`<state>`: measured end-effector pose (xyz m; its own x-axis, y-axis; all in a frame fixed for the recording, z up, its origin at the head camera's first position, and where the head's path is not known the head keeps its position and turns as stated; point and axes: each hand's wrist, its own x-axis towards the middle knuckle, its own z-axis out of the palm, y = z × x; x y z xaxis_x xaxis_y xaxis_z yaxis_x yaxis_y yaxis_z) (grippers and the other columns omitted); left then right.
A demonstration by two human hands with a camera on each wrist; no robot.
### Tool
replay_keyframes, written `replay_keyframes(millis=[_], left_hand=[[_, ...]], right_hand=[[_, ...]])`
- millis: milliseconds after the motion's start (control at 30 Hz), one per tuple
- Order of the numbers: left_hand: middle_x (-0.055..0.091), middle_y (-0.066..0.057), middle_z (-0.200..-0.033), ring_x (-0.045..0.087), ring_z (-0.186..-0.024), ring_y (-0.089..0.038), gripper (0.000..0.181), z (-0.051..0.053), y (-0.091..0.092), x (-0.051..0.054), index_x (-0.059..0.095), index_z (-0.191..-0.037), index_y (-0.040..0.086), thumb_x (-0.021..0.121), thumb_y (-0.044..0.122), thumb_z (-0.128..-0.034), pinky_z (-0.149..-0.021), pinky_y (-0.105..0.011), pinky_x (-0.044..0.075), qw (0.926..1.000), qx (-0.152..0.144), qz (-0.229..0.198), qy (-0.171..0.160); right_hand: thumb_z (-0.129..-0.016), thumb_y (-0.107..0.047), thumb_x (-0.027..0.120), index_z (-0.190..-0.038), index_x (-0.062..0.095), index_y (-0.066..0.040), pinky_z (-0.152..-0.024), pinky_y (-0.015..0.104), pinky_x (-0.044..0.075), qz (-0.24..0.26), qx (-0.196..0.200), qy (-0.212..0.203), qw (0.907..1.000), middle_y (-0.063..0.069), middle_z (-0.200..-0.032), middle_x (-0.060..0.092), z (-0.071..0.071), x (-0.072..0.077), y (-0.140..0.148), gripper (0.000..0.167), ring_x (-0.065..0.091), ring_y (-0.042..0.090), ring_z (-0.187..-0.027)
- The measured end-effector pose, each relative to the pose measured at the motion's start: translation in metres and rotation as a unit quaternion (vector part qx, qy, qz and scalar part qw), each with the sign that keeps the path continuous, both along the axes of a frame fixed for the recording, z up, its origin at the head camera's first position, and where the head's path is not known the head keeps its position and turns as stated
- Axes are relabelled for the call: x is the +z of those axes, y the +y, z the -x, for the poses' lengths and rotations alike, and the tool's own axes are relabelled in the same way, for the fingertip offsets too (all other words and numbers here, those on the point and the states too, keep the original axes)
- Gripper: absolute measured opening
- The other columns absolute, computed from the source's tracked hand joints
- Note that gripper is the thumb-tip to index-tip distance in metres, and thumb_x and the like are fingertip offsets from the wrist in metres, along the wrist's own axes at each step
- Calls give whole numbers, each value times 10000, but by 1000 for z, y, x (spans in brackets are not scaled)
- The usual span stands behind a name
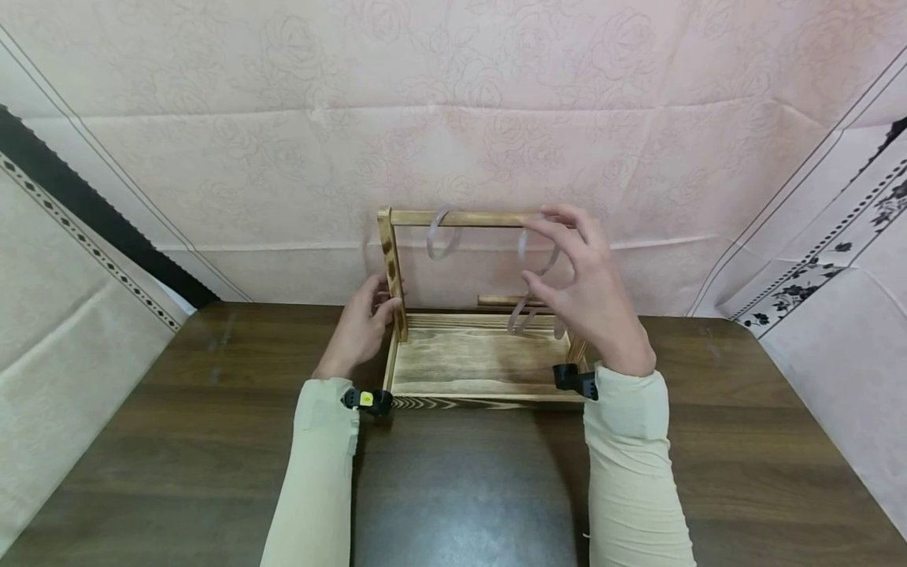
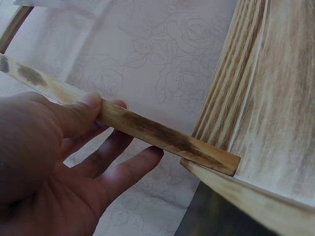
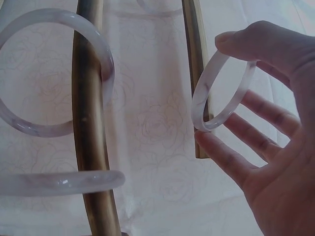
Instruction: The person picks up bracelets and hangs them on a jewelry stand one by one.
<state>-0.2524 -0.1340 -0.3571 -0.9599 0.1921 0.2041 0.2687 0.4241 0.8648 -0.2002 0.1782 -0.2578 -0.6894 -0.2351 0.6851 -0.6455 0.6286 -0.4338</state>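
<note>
A wooden stand has a shallow tray base point(image 1: 489, 358), an upper bar point(image 1: 489, 219) and a lower bar point(image 1: 499, 301) with a free end. My left hand point(image 1: 364, 327) pinches its left post point(image 2: 162, 135) between thumb and fingers. My right hand point(image 1: 581, 276) holds a pale translucent bangle point(image 3: 206, 93) by its rim, thumb on one side, fingers on the other. In the right wrist view this bangle overlaps a bar's free end; whether it encircles the bar, I cannot tell. Another bangle point(image 1: 434, 236) hangs on the upper bar. A second ring point(image 3: 59, 184) also crosses the thicker bar there.
The stand rests at the far edge of a dark brown wooden table point(image 1: 460, 480). Right behind it rises a pale cloth with rose outlines point(image 1: 453, 150). My right hand partly hides the stand's right side.
</note>
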Motion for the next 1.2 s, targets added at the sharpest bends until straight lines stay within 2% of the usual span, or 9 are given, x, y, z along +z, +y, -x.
replay_keyframes(millis=[1200], left_hand=[[591,-204,-1361,584,-1281,-336,380,-1,1,1,449,-1443,24,493,78,-1070,-1034,-481,548,10000,12,-32,-79]], right_hand=[[-788,87,780,-1343,642,-116,-1167,515,348,136,-343,11,9993,149,-1483,484,-2,2,15,607,395,315,-1411]])
